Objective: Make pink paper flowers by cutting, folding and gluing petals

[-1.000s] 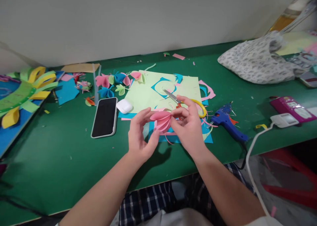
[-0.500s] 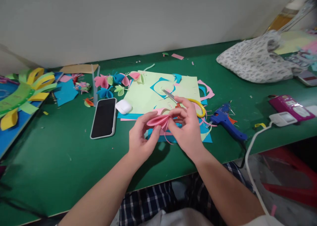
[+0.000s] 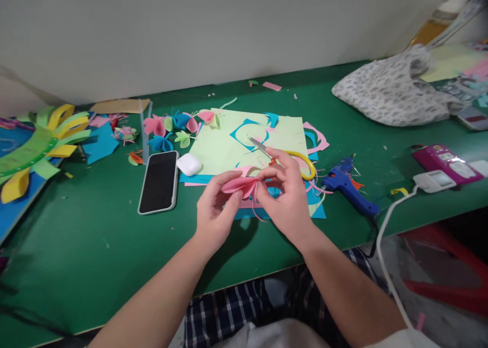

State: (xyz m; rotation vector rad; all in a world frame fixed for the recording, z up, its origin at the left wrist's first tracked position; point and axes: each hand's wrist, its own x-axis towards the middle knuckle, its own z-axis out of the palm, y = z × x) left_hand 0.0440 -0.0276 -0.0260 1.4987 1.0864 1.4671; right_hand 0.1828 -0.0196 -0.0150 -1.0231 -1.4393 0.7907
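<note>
Both my hands hold a folded pink paper flower piece (image 3: 241, 185) just above the green table (image 3: 95, 226). My left hand (image 3: 214, 212) pinches its left side with thumb and fingers. On the right end, my right hand (image 3: 287, 195) has its fingertips closed on the piece. Behind the hands lies a pale green sheet (image 3: 224, 147) over blue paper. Scissors with a yellow handle (image 3: 284, 157) rest on that sheet, right beyond my right hand.
A black phone (image 3: 158, 181) and a white earbud case (image 3: 189, 163) lie left of the sheet. Small paper flowers (image 3: 168, 127) sit behind them. A blue glue gun (image 3: 348, 185) lies to the right, with a white cable (image 3: 385, 236), a purple device (image 3: 444, 163) and a patterned cloth bag (image 3: 392, 94) beyond.
The pink piece stood fanned open a second ago; it is now pressed flatter between my fingers and held slightly lower and to the left.
</note>
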